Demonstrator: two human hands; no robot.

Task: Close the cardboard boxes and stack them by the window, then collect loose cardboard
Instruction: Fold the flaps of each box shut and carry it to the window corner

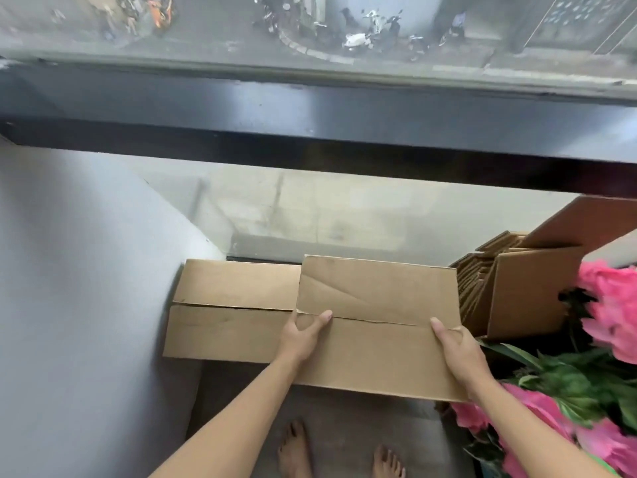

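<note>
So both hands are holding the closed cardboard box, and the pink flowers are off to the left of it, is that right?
Not quite. The head view shows the pink flowers to the right of the box, not the left. The rest holds: the left hand and right hand both hold the closed cardboard box.

2 hands (379,343) on closed cardboard box (375,305), second box (227,308) just left.
</note>
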